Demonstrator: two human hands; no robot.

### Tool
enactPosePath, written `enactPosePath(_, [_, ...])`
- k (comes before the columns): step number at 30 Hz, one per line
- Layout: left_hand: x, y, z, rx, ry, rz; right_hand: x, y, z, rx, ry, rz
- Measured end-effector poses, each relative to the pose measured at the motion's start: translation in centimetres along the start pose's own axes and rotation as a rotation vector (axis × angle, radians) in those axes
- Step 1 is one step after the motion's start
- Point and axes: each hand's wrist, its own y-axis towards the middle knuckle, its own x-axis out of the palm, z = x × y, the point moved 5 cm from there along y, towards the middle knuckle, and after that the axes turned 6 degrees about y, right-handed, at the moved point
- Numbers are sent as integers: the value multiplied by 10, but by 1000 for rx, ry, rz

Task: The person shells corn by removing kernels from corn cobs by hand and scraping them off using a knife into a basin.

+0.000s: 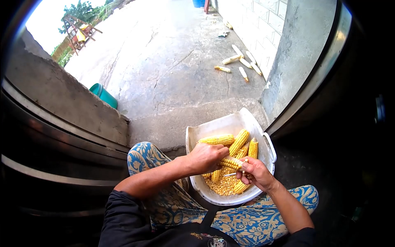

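My left hand point(207, 158) is closed around one end of a yellow corn cob point(231, 163), over a white tub. At the cob's other end my right hand point(258, 173) grips it, thumb pressed by a pale patch where kernels are gone. A thin metal rod point(230, 174) shows beside the right fingers; its other end is hidden. Beneath both hands, the white tub point(197, 132) holds several whole corn cobs point(240, 141) and a layer of loose kernels point(224, 186).
Stripped cobs point(232, 59) lie on the concrete floor point(173, 82) by the white brick wall point(263, 24). A green bucket point(105, 95) stands outside the doorway at left. My patterned trouser legs point(263, 218) flank the tub. A blue container point(198, 3) is far back.
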Motion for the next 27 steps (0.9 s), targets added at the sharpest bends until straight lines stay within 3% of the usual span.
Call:
enactPosePath(6, [0,0,1,1,-21,4,0,-2,1,-10,-14,45])
enactPosePath(8, [5,0,-1,-12,-6,-35,0,-2,1,-75,-192,52])
enactPosePath(11, [5,0,-1,-16,-3,-44,1,-4,-2,-66,-204,41])
enactPosePath(17, [1,1,1,-25,-47,-29,-4,1,3,-44,6,46])
enactPosePath(27, [2,0,-1,-44,-37,-67,-2,0,1,-82,-52,35])
